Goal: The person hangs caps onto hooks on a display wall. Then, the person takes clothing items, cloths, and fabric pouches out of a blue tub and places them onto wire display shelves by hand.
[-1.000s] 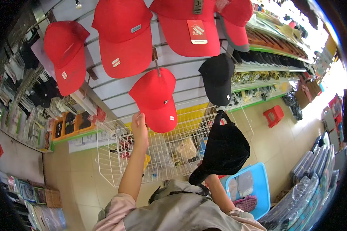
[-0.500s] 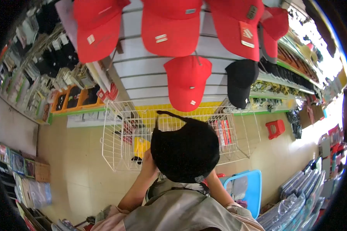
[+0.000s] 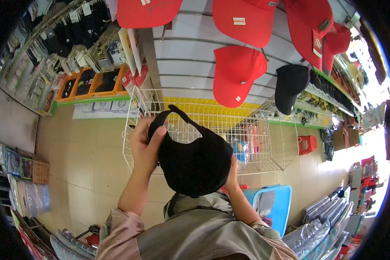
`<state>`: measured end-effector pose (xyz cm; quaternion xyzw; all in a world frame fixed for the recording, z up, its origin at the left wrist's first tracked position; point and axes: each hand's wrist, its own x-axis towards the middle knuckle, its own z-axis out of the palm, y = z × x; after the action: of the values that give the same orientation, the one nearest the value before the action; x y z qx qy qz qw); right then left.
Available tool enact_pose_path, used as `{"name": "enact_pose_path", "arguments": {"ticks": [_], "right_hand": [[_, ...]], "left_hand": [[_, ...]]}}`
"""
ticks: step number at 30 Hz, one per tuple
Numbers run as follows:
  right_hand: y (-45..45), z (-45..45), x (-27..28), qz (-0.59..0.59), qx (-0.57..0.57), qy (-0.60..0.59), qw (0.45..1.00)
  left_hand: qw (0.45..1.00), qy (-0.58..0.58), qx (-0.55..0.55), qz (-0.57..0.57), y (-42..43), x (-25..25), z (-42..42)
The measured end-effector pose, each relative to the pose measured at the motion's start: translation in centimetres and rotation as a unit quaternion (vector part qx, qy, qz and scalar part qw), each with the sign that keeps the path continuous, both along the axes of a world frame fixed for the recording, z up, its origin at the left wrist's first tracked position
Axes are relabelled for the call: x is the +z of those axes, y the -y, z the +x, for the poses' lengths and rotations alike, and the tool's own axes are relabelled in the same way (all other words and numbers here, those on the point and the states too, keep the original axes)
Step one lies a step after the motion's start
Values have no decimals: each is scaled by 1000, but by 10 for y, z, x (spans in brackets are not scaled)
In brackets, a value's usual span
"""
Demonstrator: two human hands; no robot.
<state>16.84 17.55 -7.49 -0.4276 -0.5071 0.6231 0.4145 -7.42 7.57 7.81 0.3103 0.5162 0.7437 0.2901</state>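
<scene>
Head view: black cap held on the near side of the wire basket.
Left hand pinches its edge beside the strap opening; right hand grasps the opposite side, fingers partly hidden. The crown sits between these 2 grips.

White wire basket: blue packet, right half; red-and-white items beside it, nearer rear edge. Tiled floor, beige: red stool; blue bin.

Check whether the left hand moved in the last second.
Yes: against the lower hanging red cap, the left hand has moved left and down in view, now gripping the black cap.
</scene>
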Motion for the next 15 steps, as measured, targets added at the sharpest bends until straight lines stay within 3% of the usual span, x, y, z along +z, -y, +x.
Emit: {"name": "enact_pose_path", "arguments": {"ticks": [2, 3, 9, 15], "right_hand": [[6, -2, 19, 52, 43, 123, 990], [12, -7, 22, -39, 31, 42, 998], [31, 3, 11, -60, 27, 59, 996], [41, 8, 6, -86, 28, 39, 995]], "left_hand": [[997, -74, -3, 22, -11, 16, -13], [992, -119, -1, 36, -19, 28, -18], [951, -296, -74, 50, -68, 58, -78], [970, -210, -78, 96, -89, 75, -106]]}}
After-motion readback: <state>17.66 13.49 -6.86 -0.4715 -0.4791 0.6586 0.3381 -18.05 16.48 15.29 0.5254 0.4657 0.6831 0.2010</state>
